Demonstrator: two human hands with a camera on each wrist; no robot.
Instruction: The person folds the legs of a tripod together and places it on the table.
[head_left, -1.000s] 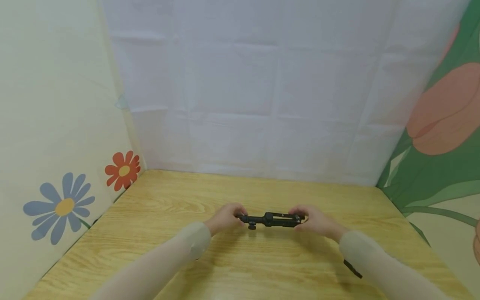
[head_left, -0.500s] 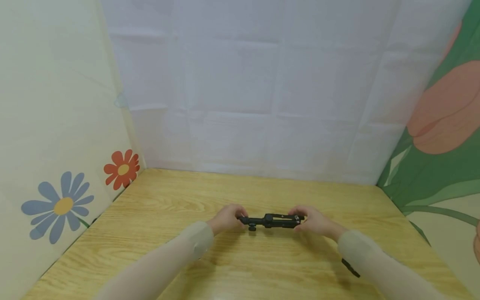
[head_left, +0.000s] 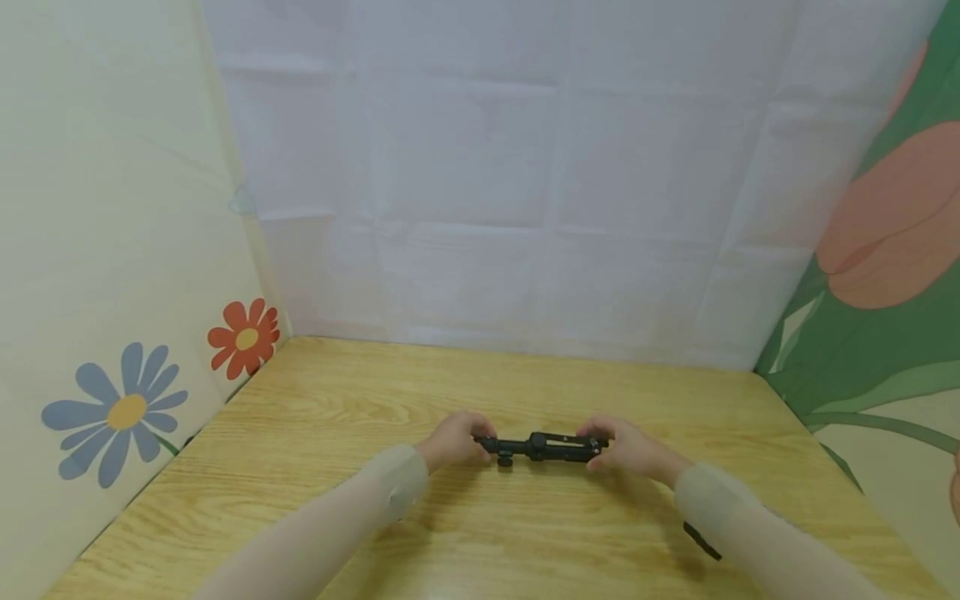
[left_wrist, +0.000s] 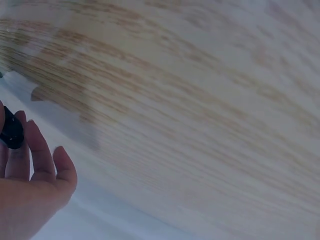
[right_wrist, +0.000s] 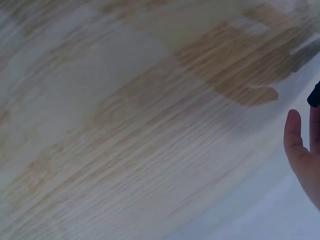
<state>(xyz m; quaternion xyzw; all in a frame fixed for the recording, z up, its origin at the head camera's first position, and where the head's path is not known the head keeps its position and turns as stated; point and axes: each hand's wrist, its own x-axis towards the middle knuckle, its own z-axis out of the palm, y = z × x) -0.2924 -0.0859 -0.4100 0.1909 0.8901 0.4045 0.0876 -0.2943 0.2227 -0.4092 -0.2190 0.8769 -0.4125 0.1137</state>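
Observation:
A folded black mini tripod (head_left: 555, 446) lies level between my two hands in the head view, close over the wooden table. My left hand (head_left: 454, 437) grips its head end, the one with a small knob (head_left: 505, 459). In the left wrist view the black end (left_wrist: 12, 131) sits between the fingers of the left hand (left_wrist: 37, 175). My right hand (head_left: 628, 448) holds the leg ends, fingers on the far side and thumb on the near side. Only a bit of the black leg end (right_wrist: 315, 96) shows at the edge of the right wrist view, beside the right hand (right_wrist: 307, 155).
The wood-grain table (head_left: 360, 375) runs back to a creased white sheet (head_left: 480, 208). A cream panel with printed flowers (head_left: 127, 412) stands on the left, a tulip-patterned panel (head_left: 885, 333) on the right. A dark strap (head_left: 701, 542) hangs beneath the right sleeve.
The tripod and both hands have come slightly down and nearer in the head view. My right thumb has shifted a little lower along the leg ends.

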